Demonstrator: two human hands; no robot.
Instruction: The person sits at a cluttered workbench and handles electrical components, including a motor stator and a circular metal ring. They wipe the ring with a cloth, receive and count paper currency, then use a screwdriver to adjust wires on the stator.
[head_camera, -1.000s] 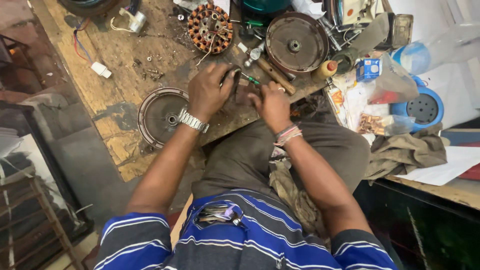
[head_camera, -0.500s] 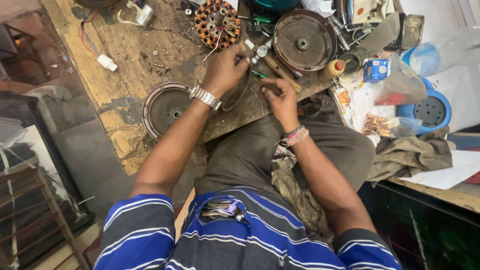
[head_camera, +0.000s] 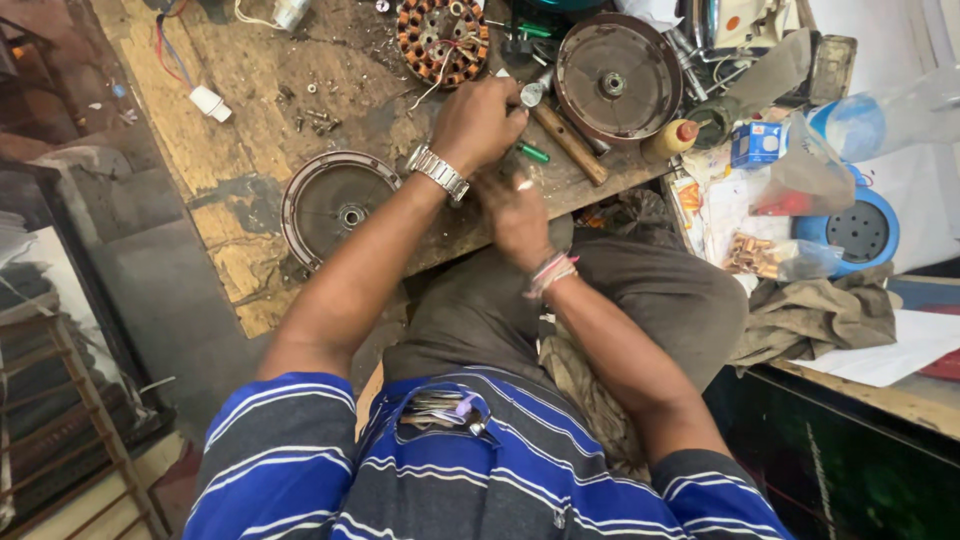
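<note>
Head view, looking down at a worn wooden workbench (head_camera: 230, 190). Left hand (head_camera: 478, 122), metal watch on the wrist, is curled in a fist over a small metal part (head_camera: 530, 95) at bench centre; fingers closed, exact grasp hidden. Right hand (head_camera: 515, 212) sits just below it at 6 o'clock, ring on one finger, fingers bent toward the left hand; cannot tell if it holds anything. Green-handled screwdriver (head_camera: 532, 152) lies just at 3 o'clock of the hands, wooden handle (head_camera: 570, 145) beside it. Copper-wound stator (head_camera: 442, 40) at 12 o'clock. Round brown motor cover (head_camera: 617, 82) at 2 o'clock, second round cover (head_camera: 338, 203) at 9 o'clock near the bench edge. Yellow bottle with red cap (head_camera: 672, 140) at 3 o'clock, blue round part (head_camera: 858, 230) farther right.
</note>
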